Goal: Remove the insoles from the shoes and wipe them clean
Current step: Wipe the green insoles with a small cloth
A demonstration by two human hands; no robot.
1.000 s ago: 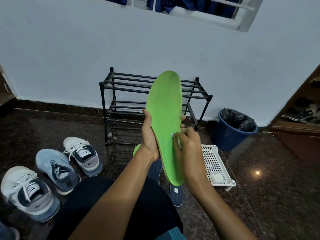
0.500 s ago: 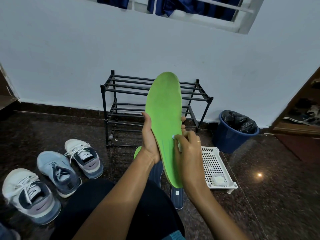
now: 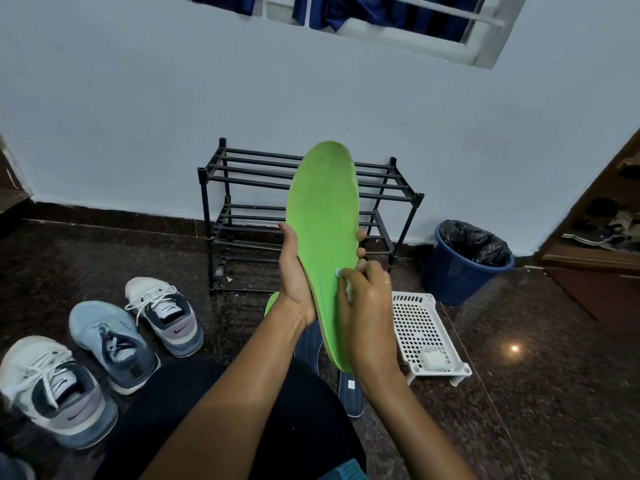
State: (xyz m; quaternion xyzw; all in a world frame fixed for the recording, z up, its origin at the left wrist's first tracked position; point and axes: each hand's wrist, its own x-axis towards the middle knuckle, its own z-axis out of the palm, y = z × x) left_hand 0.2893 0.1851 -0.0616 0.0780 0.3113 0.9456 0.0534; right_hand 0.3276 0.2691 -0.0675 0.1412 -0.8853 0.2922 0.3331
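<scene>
A long green insole [image 3: 325, 216] stands upright in front of me, toe end up. My left hand [image 3: 294, 271] grips its lower half, thumb on the left edge and fingertips showing at the right edge. My right hand [image 3: 367, 306] pinches a small white wipe [image 3: 348, 287] and presses it against the insole's face near the heel half. A second green insole [image 3: 270, 303] peeks out on the floor behind my left wrist. Dark blue insoles [image 3: 350, 393] lie on the floor below my hands. Three sneakers [image 3: 162, 315] stand at the left.
A black metal shoe rack [image 3: 242, 209] stands against the white wall. A white perforated tray [image 3: 426, 334] holding a white wad lies at the right, beside a blue bin [image 3: 464, 265] lined with a black bag. My dark-clothed knee fills the lower middle.
My right hand with the wipe has shifted slightly up along the insole. The insole and my left hand stay about where they were.
</scene>
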